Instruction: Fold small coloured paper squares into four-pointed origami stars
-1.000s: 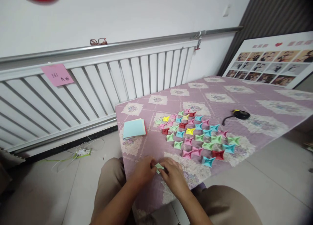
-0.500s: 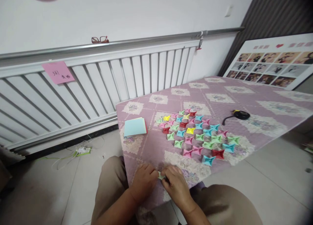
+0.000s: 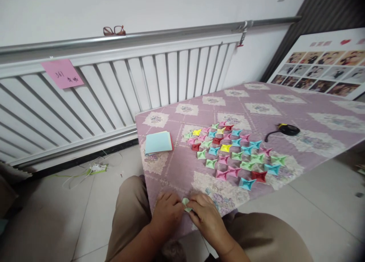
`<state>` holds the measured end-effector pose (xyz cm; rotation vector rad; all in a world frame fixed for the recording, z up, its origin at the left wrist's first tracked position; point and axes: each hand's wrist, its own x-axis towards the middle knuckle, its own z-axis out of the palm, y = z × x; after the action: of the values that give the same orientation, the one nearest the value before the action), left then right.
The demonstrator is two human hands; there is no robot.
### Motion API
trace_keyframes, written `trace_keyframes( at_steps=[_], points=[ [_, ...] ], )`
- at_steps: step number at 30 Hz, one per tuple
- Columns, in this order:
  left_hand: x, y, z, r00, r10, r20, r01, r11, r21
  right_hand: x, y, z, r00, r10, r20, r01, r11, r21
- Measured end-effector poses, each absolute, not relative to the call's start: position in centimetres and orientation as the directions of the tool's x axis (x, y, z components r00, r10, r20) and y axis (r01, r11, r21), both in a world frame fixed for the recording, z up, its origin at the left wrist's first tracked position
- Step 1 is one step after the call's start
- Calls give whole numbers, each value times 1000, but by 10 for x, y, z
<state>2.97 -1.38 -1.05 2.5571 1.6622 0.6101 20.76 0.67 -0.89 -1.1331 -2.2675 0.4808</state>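
Observation:
Between my two hands, at the near corner of the table, is a small piece of pale green folded paper (image 3: 186, 204). My left hand (image 3: 168, 210) pinches its left side, fingers closed together. From the right, my right hand (image 3: 205, 212) grips the other side with thumb and fingertips. The fingers cover part of the paper, so its full shape is hidden. Beyond my right hand, several small folded paper pieces (image 3: 226, 148) in pink, green, blue, red and yellow stand in slanting rows. A stack of coloured paper sheets (image 3: 158, 142), light blue on top, lies farther up on the left.
A black tape measure (image 3: 289, 130) lies right of the paper pieces on the floral tablecloth (image 3: 176, 170). Behind the table are a white radiator (image 3: 168, 79) and a photo board (image 3: 322, 64). A power strip (image 3: 98, 168) with cables is on the floor at left.
The view has tilted down and shifted slightly. More of the pale green paper shows between my fingers, while both hands stay at the table corner.

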Motion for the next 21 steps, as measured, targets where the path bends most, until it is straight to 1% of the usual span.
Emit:
trace_keyframes(
  at_steps=[4,9,15,21],
  points=[
    [30,-16,-7,319,911,260,870,-390,301,210,8,-10,-500,815,292,610,571,-549],
    [32,-19,-7,275,929,248,848,-356,394,211,10,-9,-503,819,277,602,562,-567],
    [33,-17,-5,254,942,218,842,-327,429,213,13,-6,-516,817,259,582,556,-593],
    [32,-14,-2,215,963,161,821,-268,504,215,15,-6,-491,837,240,620,530,-578]
  ],
)
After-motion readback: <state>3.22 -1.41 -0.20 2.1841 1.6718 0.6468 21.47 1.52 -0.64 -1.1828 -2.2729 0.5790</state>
